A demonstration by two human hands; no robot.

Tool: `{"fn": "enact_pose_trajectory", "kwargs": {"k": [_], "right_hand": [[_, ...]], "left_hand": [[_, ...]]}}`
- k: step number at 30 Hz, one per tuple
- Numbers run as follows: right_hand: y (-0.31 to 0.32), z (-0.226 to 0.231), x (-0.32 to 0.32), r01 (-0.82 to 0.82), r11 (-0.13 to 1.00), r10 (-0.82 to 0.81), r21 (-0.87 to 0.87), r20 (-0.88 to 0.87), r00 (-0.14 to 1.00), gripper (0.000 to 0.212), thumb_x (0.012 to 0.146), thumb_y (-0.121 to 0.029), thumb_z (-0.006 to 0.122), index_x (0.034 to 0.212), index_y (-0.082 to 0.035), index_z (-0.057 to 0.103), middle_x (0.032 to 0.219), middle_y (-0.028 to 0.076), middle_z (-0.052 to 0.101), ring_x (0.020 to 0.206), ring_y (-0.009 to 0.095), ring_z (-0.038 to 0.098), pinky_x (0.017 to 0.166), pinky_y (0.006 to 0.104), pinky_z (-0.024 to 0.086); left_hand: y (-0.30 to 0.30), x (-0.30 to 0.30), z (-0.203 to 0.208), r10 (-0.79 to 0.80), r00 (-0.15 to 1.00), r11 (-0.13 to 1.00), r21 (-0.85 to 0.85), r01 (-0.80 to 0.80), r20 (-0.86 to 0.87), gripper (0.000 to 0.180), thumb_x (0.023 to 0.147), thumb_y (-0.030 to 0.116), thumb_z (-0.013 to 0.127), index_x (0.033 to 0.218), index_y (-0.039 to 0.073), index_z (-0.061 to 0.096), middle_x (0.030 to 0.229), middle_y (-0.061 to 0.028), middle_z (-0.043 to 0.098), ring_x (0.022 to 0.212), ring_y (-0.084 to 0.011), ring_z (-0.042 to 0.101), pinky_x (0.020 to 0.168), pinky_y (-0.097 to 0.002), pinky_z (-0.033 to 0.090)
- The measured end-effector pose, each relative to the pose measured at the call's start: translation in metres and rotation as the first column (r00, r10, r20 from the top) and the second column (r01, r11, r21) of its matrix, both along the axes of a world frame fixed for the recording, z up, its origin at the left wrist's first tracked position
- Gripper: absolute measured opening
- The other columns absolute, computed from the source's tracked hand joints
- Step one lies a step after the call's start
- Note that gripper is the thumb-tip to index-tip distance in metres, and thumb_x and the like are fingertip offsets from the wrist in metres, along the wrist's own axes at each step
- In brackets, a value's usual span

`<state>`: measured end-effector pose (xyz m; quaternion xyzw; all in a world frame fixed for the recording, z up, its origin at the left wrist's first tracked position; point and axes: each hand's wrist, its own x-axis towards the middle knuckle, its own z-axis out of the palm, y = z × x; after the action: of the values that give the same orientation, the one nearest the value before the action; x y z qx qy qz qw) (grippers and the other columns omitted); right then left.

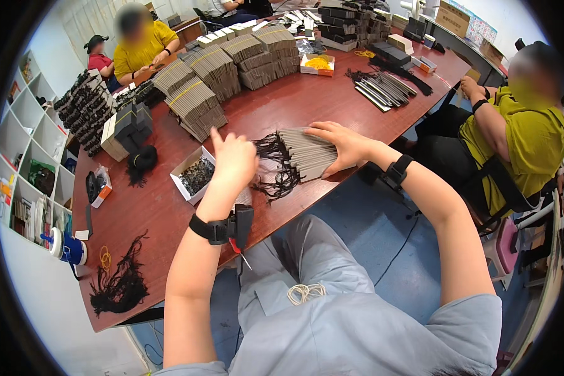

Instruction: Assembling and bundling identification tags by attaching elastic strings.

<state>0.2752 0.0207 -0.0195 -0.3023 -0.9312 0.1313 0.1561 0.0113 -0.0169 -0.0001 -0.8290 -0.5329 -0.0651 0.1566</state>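
A row of thin grey strips point(310, 153) lies close together at the table's near edge, with black cords point(277, 166) trailing from their left ends. My right hand point(348, 145) is spread over the right part of this row, thumb at the near side and fingers at the far side. Just left of the cords hovers my left hand point(235, 156), its index finger stretched out and the others loosely bent; I see nothing held in it. Beside it stands a small white box point(177, 170) of small dark pieces. Under my left wrist a red-handled tool point(235, 245) with a thin metal tip pokes out.
Banded stacks of grey pieces point(197, 106) fill the table's far side. More strips point(385, 91) lie at the far right, and loose black cords point(122, 282) at the near left. A blue-and-white jug point(69, 246) stands at the left edge. A co-worker point(514, 131) sits at right; others sit behind.
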Motion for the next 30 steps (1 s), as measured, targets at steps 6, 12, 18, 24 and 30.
{"fn": "enact_pose_trajectory", "kwargs": {"k": [6,12,18,24,30], "right_hand": [[0.0,-0.001,-0.001,0.0,1.0,0.0,0.006,0.01,1.0,0.094,0.052,-0.035,0.077,0.13,-0.008,0.032,0.132,0.02,0.03,0.122,0.034,0.029,0.099,0.0403,0.029],[0.0,-0.004,0.0,0.012,0.999,-0.012,0.034,0.001,1.0,0.095,0.052,-0.035,0.077,0.13,-0.008,0.031,0.132,0.019,0.03,0.122,0.034,0.029,0.1,0.0406,0.029],[0.0,-0.002,-0.001,0.015,1.0,-0.015,-0.007,-0.029,0.999,0.096,0.051,-0.033,0.077,0.13,-0.007,0.031,0.131,0.02,0.031,0.122,0.034,0.03,0.1,0.0409,0.029],[0.002,-0.004,0.002,0.009,1.0,-0.009,0.015,-0.049,0.999,0.097,0.05,-0.033,0.078,0.131,-0.007,0.031,0.13,0.02,0.033,0.12,0.034,0.031,0.099,0.0412,0.029],[0.0,-0.003,0.0,0.025,1.0,-0.025,0.005,-0.033,0.999,0.097,0.05,-0.033,0.078,0.131,-0.007,0.03,0.13,0.02,0.033,0.12,0.034,0.031,0.099,0.0404,0.029]], "left_hand": [[0.02,0.02,-0.024,-0.129,0.777,0.969,-0.087,0.23,0.616,0.01,0.068,0.016,0.063,0.073,0.008,0.065,0.077,-0.009,0.061,0.073,-0.027,0.059,0.073,-0.0368,0.044],[0.025,0.028,-0.037,-0.142,0.849,0.976,-0.07,0.205,0.509,0.012,0.068,0.015,0.06,0.075,0.009,0.067,0.078,-0.0075,0.062,0.085,-0.0247,0.056,0.074,-0.0394,0.04],[0.023,0.03,-0.043,-0.153,0.902,0.987,0.021,0.158,0.403,0.011,0.069,0.01,0.056,0.068,0.008,0.067,0.075,-0.0066,0.062,0.083,-0.023,0.056,0.076,-0.0388,0.037],[0.017,0.02,-0.043,-0.163,0.891,0.983,0.143,0.112,0.424,0.008,0.069,0.01,0.059,0.068,0.008,0.066,0.073,-0.0042,0.061,0.08,-0.0212,0.056,0.075,-0.0366,0.038],[0.01,0.004,-0.037,-0.024,0.954,0.991,0.13,-0.016,0.3,0.009,0.068,0.01,0.058,0.067,0.008,0.066,0.074,-0.0042,0.061,0.08,-0.0221,0.056,0.076,-0.0362,0.037]]}}
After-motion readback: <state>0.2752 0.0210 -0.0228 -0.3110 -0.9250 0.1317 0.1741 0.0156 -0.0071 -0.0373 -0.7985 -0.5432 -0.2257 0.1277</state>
